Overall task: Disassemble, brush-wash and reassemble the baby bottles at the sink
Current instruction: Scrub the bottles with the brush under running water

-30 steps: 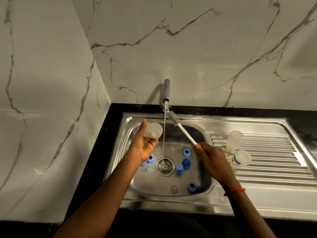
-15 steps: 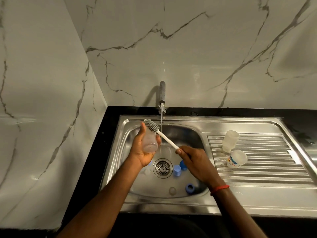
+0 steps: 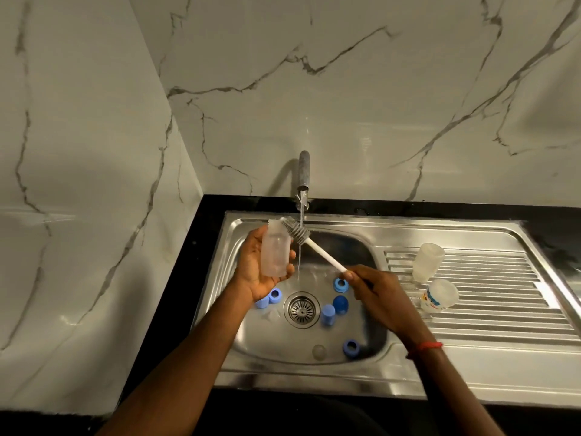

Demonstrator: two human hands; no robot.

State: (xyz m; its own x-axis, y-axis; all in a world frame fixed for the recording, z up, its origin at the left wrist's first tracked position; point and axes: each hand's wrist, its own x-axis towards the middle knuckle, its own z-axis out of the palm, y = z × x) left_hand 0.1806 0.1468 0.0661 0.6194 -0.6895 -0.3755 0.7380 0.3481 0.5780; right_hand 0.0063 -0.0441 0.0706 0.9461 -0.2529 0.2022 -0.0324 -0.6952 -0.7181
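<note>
My left hand (image 3: 256,272) holds a clear baby bottle body (image 3: 276,251) upright over the sink basin (image 3: 361,247), mouth up. My right hand (image 3: 380,297) grips the white handle of a bottle brush (image 3: 317,248); its grey bristle head lies at the bottle's mouth, under the running water. Several blue caps and rings lie in the basin, such as a ring (image 3: 341,284), a light blue cap (image 3: 328,314), a dark blue cap (image 3: 340,304) and a ring (image 3: 351,348). A clear teat (image 3: 319,351) lies near the front.
The tap (image 3: 304,180) runs a thin stream into the basin by the drain (image 3: 301,309). Two more bottle bodies sit on the ribbed drainboard at right, one plain (image 3: 428,262), one with a printed label (image 3: 438,295). Marble walls close the left and back.
The bottle has turned upright in my left hand. The brush head has swung left from under the tap to the bottle's mouth, and my right hand has followed.
</note>
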